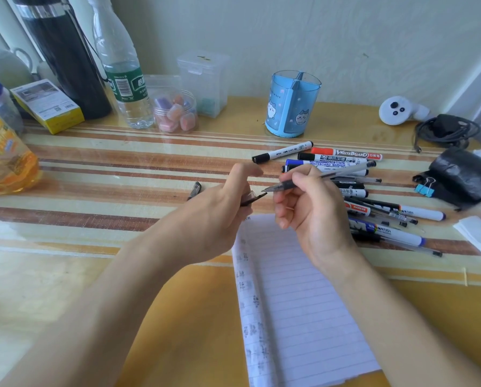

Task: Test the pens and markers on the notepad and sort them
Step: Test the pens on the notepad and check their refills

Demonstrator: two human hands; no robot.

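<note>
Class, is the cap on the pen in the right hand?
No, the pen has a bare tip, and the left hand holds the cap.

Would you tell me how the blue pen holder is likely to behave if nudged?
The blue pen holder looks like translucent plastic with nothing visible inside, so probably light and easily slid. Standing upright and fairly tall, it might tip if pushed high.

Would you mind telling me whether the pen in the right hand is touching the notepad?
Apart. The head view shows the pen with its tip over striped tablecloth, clear of the notepad.
</note>
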